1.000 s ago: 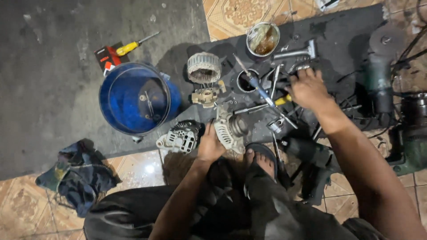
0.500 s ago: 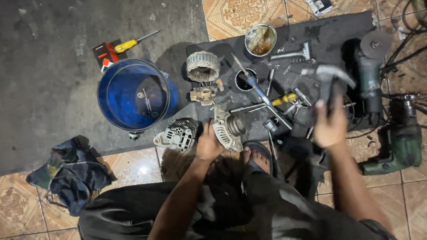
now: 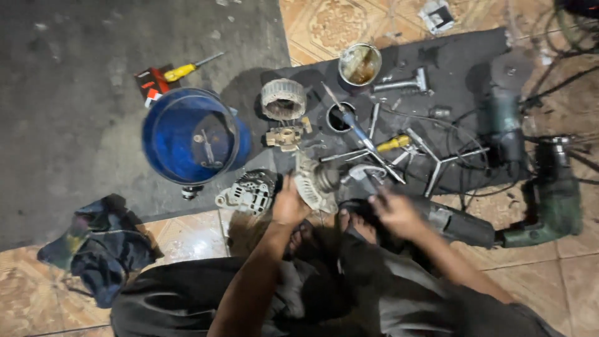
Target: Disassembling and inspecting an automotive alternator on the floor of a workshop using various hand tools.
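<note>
Beside the blue bucket point(image 3: 190, 137), on the dark mat point(image 3: 462, 56), the left hand point(image 3: 288, 205) steadies the alternator housing point(image 3: 315, 183); the right hand point(image 3: 394, 212) grips a hammer point(image 3: 367, 175). Striking seems underway, needing careful aim.

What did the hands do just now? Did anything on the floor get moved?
The right hand reached out over the tools, picked up a hammer and swung it back in toward the metal part by the feet; it now holds the hammer there, blurred. The left hand stayed on that part. The blue bucket, the cloth and the drills lie as before.
</note>
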